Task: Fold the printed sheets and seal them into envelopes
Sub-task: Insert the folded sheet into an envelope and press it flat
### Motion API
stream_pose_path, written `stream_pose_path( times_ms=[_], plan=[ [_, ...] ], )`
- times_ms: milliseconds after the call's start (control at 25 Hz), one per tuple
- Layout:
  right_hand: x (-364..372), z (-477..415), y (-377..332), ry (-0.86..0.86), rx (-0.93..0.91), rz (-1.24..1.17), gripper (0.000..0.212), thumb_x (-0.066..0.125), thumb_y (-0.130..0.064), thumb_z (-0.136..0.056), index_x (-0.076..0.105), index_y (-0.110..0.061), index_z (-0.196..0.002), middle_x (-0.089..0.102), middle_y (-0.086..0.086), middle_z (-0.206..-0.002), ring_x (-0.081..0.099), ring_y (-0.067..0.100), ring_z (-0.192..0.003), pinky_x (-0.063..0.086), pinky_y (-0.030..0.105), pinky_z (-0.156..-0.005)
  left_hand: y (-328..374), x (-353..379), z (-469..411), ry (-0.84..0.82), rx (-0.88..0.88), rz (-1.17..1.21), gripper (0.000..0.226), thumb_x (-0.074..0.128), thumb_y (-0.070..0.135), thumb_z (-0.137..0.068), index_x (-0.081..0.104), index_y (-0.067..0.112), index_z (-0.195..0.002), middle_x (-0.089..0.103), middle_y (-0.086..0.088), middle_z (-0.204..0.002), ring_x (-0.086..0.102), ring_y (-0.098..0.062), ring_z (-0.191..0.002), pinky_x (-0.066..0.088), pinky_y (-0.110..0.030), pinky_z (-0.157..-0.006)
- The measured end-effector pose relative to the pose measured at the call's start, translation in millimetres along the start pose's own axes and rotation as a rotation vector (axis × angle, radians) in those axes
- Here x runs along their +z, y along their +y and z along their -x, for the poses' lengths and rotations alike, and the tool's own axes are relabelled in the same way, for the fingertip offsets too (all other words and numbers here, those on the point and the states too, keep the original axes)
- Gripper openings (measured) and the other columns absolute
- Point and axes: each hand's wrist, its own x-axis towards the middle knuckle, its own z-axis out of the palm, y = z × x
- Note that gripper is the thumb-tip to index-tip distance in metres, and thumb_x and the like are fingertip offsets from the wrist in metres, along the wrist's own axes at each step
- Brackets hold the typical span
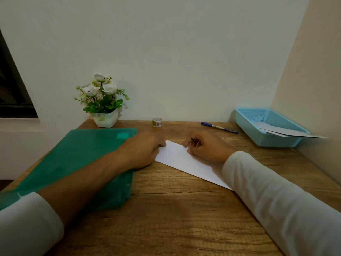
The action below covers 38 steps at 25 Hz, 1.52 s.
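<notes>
- Wooden desk (175, 209) fills our view, pushed against a pale wall (184, 61), and at its middle lies a white folded sheet (177, 157), a long strip set at a slant.
- We see the left hand (145, 150) at the sheet's far left corner, fingers curled in tight and thumb tip on top: it pinches that corner.
- Over on the sheet's far edge, the right hand (204, 146) is curled just as narrow, thumb pressed on the paper and bent fingers over the rim, gripping it.
- Both hands sit close together, with only a short stretch of the sheet's far edge bare between them.
- White sleeves (276, 200) cover the forearms; the right one crosses the sheet's near end.
- Left of the sheet, a green folder (73, 159) lies flat under the left forearm.
- Beyond the sheet, by the wall, stand a flower pot (106, 119), a small tape roll (157, 122) and a blue pen (219, 127).
- Right of the sheet and well apart sits a blue basket (249, 122) with pale papers (284, 132) in it; sheets or envelopes, we cannot tell.
</notes>
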Motion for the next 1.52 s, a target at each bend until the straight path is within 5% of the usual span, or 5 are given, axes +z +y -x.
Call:
stream_pose_path(
  times_ms=[280, 560, 920, 1360, 1520],
  plan=[
    [2.4, 0.5, 1.8, 0.007, -0.010, -0.014, 0.017, 0.070, -0.017, -0.093, 0.074, -0.031, -0.103, 0.069, -0.011, -0.092, 0.062, 0.006, -0.087, 0.048, 0.023, -0.076, -8.3, -3.1, 22.1, 0.056, 0.094, -0.135, 0.019, 0.055, 0.033, -0.099, 0.073, 0.030, -0.106, 0.069, 0.015, -0.112, 0.059, -0.005, -0.105, 0.053, -0.033, -0.090],
    [-1.2, 3.7, -12.5, -0.015, 0.019, 0.098, 0.023, 0.060, -0.017, -0.098, 0.072, -0.035, -0.103, 0.066, -0.018, -0.095, 0.061, 0.003, -0.089, 0.047, 0.021, -0.075, -8.5, -7.4, 47.2, 0.063, 0.088, -0.086, 0.031, 0.050, 0.041, -0.102, 0.067, 0.034, -0.127, 0.062, 0.019, -0.132, 0.055, -0.003, -0.120, 0.050, -0.029, -0.097],
    [17.3, 1.6, -66.0, -0.181, -0.346, 0.440, 0.050, 0.051, -0.010, -0.099, 0.057, -0.028, -0.145, 0.054, -0.009, -0.150, 0.052, 0.015, -0.133, 0.046, 0.032, -0.106, -8.7, -4.5, 45.8, 0.061, 0.105, -0.143, 0.035, 0.048, 0.027, -0.104, 0.061, 0.036, -0.135, 0.058, 0.015, -0.139, 0.053, -0.009, -0.125, 0.047, -0.033, -0.104],
    [18.8, -12.8, -38.4, -0.077, -0.273, 0.487, 0.049, 0.052, -0.014, -0.094, 0.059, -0.030, -0.140, 0.061, -0.009, -0.142, 0.056, 0.020, -0.129, 0.047, 0.041, -0.106, -11.3, -11.5, 43.6, -0.009, 0.071, -0.069, 0.031, 0.047, 0.032, -0.104, 0.065, 0.038, -0.128, 0.061, 0.021, -0.128, 0.053, -0.002, -0.119, 0.048, -0.029, -0.100],
    [30.9, 4.6, -62.4, -0.191, -0.363, 0.408, 0.053, 0.034, -0.035, -0.093, 0.063, -0.029, -0.136, 0.064, -0.009, -0.137, 0.058, 0.016, -0.124, 0.051, 0.040, -0.102, -10.0, -11.3, 43.6, 0.001, 0.071, -0.071, 0.029, 0.048, 0.033, -0.103, 0.066, 0.036, -0.126, 0.062, 0.020, -0.126, 0.054, -0.003, -0.116, 0.048, -0.030, -0.098]
  ],
)
